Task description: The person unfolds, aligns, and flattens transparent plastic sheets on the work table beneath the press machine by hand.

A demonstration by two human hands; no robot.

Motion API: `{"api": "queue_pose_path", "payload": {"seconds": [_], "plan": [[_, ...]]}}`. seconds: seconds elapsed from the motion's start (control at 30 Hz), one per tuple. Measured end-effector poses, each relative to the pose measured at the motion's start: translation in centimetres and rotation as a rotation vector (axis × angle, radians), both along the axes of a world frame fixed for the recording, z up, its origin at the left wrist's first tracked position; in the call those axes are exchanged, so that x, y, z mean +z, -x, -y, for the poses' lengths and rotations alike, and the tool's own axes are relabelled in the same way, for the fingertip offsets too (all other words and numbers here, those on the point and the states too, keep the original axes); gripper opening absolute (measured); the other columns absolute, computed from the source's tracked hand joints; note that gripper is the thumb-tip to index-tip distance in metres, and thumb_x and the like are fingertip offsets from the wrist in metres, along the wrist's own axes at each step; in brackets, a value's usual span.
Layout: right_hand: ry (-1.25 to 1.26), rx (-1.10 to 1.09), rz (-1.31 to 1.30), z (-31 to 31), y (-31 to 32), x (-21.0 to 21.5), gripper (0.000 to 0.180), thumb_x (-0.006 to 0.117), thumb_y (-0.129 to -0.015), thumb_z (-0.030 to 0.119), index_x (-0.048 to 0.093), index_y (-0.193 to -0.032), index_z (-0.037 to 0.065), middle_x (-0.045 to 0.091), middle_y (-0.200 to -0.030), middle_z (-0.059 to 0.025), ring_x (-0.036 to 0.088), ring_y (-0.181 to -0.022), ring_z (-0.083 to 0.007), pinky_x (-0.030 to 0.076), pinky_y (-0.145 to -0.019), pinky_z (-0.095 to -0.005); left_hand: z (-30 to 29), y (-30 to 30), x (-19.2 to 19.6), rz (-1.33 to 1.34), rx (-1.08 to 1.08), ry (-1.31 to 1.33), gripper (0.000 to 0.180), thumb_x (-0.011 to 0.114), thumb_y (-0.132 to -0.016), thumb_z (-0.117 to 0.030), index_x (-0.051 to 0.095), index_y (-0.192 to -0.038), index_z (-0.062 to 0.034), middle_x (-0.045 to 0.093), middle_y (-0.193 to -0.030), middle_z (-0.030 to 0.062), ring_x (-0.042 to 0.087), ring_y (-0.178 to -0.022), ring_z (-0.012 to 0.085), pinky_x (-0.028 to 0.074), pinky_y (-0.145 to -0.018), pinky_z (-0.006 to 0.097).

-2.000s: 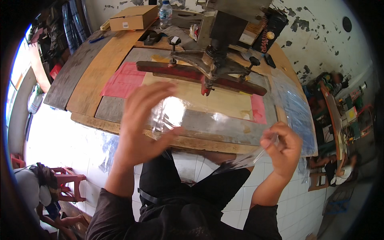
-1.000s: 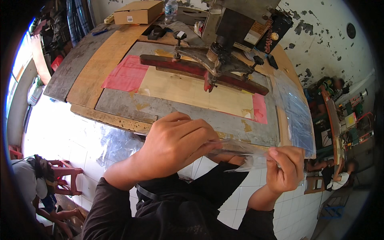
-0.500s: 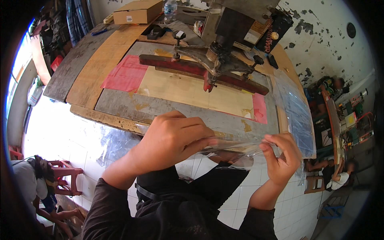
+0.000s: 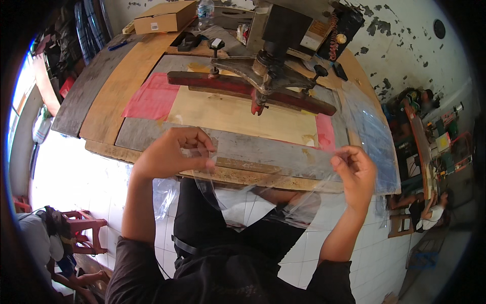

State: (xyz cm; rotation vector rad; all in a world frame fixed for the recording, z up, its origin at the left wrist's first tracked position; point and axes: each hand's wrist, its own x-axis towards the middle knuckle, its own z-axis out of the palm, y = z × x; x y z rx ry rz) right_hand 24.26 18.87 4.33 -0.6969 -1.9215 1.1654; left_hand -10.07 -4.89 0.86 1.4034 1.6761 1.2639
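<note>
A transparent plastic sheet (image 4: 263,164) is stretched between my hands, over the near edge of the workbench and above my lap. My left hand (image 4: 169,154) pinches its left end between thumb and fingers. Its right end is held between the thumb and fingers of my right hand (image 4: 357,172). Just beyond the sheet lies a pale yellow board (image 4: 238,115), with a pink piece (image 4: 152,96) at its left end and another pink piece (image 4: 325,130) at its right. Over the board hangs the red-edged bar (image 4: 309,103) of a press.
The press head (image 4: 273,55) with its knobs stands at the back middle. Stacked transparent sheets (image 4: 372,142) lie on the bench's right side. A cardboard box (image 4: 164,19), a water bottle (image 4: 205,14) and a phone (image 4: 339,71) are farther back. Other people sit at left and right.
My left hand has moved left, away from my right hand, and the bunched plastic sheet has spread out wide between them. My right hand keeps its hold.
</note>
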Motion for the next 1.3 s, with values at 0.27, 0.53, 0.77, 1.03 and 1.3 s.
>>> {"api": "queue_pose_path", "payload": {"seconds": [0.27,0.53,0.77,1.03,1.3], "plan": [[-0.04,-0.028,0.178,-4.8,5.0,-5.4,0.024,0.082,-0.093,0.006,0.067,-0.111,-0.001,0.07,-0.092,-0.0061,0.064,-0.08,-0.0101,0.051,-0.072,-0.027,-3.0,0.4,-2.9,0.067,0.334,0.126,0.03,0.082,-0.094,-0.01,0.065,-0.117,-0.0007,0.069,-0.079,0.0054,0.065,-0.071,0.0105,0.051,-0.066,0.029],[-0.437,-0.048,0.46,-8.4,8.6,-8.6,0.018,0.084,-0.09,0.013,0.076,-0.099,-0.001,0.069,-0.101,-0.0111,0.068,-0.086,-0.0273,0.053,-0.076,-0.0377,-7.1,4.5,-4.4,-0.389,0.341,0.091,0.023,0.081,-0.093,-0.01,0.071,-0.111,-0.001,0.066,-0.081,0.013,0.066,-0.07,0.0205,0.053,-0.066,0.037],[-0.642,0.012,0.483,-9.3,8.8,-9.2,0.026,0.076,-0.097,0.019,0.08,-0.113,-0.001,0.069,-0.119,-0.0118,0.067,-0.109,-0.0314,0.054,-0.094,-0.0414,-8.0,4.9,-6.9,-0.829,0.342,0.002,0.025,0.074,-0.095,-0.014,0.077,-0.118,-0.0042,0.067,-0.127,0.0151,0.069,-0.095,0.0319,0.056,-0.086,0.045],[-0.798,0.047,0.596,-8.8,7.9,-9.4,0.043,0.072,-0.099,0.023,0.07,-0.132,-0.004,0.066,-0.143,-0.0114,0.06,-0.121,-0.0315,0.051,-0.105,-0.0429,-7.9,4.1,-5.8,-0.964,0.275,-0.041,0.033,0.07,-0.095,-0.011,0.073,-0.126,-0.0008,0.067,-0.138,0.0115,0.067,-0.12,0.035,0.055,-0.103,0.046],[-0.744,0.08,0.575,-9.3,8.1,-9.2,0.045,0.073,-0.098,0.021,0.068,-0.134,-0.006,0.066,-0.142,-0.0148,0.06,-0.122,-0.0328,0.05,-0.108,-0.0431,-8.3,4.2,-5.9,-0.901,0.261,-0.037,0.037,0.069,-0.094,-0.007,0.07,-0.13,0.0013,0.068,-0.138,0.0139,0.067,-0.121,0.0363,0.055,-0.104,0.046]]}}
